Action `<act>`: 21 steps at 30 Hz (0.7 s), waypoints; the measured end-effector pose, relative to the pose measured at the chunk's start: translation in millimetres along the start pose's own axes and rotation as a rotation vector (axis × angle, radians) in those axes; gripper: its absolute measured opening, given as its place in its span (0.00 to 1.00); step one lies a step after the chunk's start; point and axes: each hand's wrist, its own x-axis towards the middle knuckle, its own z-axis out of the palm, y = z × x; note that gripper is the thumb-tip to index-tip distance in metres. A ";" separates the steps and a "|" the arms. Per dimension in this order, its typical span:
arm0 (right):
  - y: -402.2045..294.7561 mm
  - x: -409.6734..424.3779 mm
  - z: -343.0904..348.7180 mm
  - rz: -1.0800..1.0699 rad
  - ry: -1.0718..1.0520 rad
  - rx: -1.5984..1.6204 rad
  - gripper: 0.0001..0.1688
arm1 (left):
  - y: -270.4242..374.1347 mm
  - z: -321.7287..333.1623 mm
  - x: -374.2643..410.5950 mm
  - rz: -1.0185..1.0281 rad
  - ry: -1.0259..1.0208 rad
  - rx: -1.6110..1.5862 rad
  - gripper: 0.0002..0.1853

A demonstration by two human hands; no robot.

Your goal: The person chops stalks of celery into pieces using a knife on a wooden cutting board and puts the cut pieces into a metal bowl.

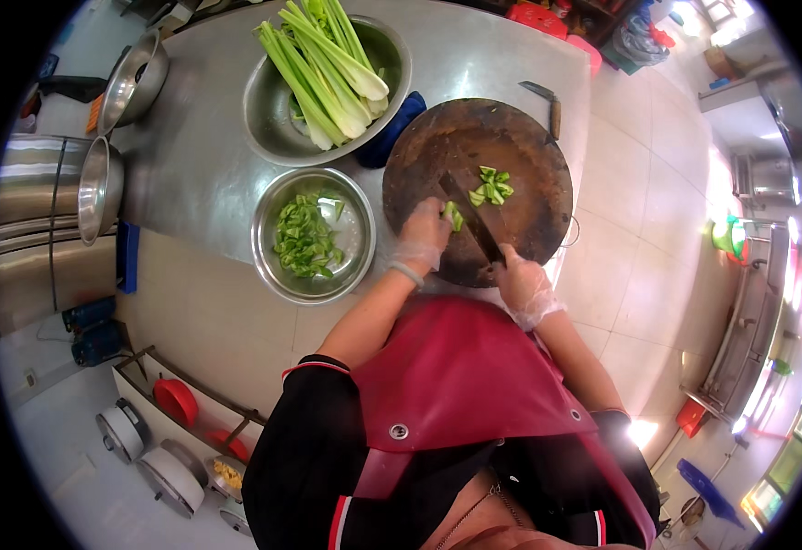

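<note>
On a round wooden chopping board [414, 151], my right hand [521, 278], in a clear plastic glove, grips the handle of a cleaver [473, 220]. My left hand [425, 230], also gloved, presses green vegetable pieces [453, 215] against the board, just left of the blade. A small heap of cut green pieces [491, 185] lies right of the blade. Left of the board, a steel bowl [260, 268] holds many cut green pieces [304, 237]. Behind it, celery stalks [332, 82] rest in a larger steel basin [260, 127].
A knife with a wooden handle [555, 118] lies at the right edge of the steel table [194, 103]. Blue cloth [394, 130] sits between basin and board. Steel bowls [136, 89] stand at the table's left edge. A metal ring [573, 232] sticks out from the board's right side.
</note>
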 end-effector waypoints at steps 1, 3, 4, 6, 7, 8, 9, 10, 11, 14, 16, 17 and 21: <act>0.7 -4.7 1.5 0.006 -0.029 -0.027 0.22 | -1.1 0.1 -0.8 0.003 -0.002 0.001 0.11; 3.3 -2.8 8.3 0.002 -0.029 -0.029 0.20 | -2.5 0.8 -3.3 0.040 -0.004 0.004 0.11; 4.1 1.2 8.3 -0.032 -0.025 -0.022 0.20 | -2.8 1.2 -5.3 0.074 -0.004 0.007 0.11; 4.8 16.6 12.0 -0.060 -0.005 0.007 0.19 | -2.7 2.0 -7.8 0.127 -0.009 0.013 0.10; 2.1 33.2 15.1 -0.054 0.015 0.029 0.19 | -0.7 1.7 -6.3 0.149 -0.013 0.015 0.10; -0.5 46.5 16.4 -0.048 0.035 0.050 0.19 | 1.4 1.4 -4.9 0.172 -0.017 0.017 0.10; -5.4 58.0 15.4 -0.059 0.056 0.080 0.19 | -2.6 1.7 -2.7 0.190 -0.005 0.027 0.09; -10.4 67.0 13.9 -0.068 0.079 0.111 0.20 | -9.0 3.1 -0.8 0.210 0.006 0.037 0.09; -12.6 71.2 14.1 -0.078 0.101 0.141 0.20 | -15.6 4.1 1.5 0.229 0.017 0.045 0.08; -9.9 61.5 10.3 -0.047 0.162 0.186 0.22 | -23.8 -0.8 10.6 0.368 0.260 -0.017 0.06; -9.4 41.9 -0.5 -0.050 0.100 0.101 0.21 | -29.7 -2.6 16.5 0.327 0.265 -0.029 0.06; -6.4 31.2 -8.0 -0.069 0.053 0.028 0.21 | -33.2 -3.4 16.7 0.306 0.266 -0.033 0.06; 7.7 4.9 -8.6 -0.176 -0.057 -0.169 0.18 | -29.1 -1.8 11.6 0.236 0.260 0.025 0.05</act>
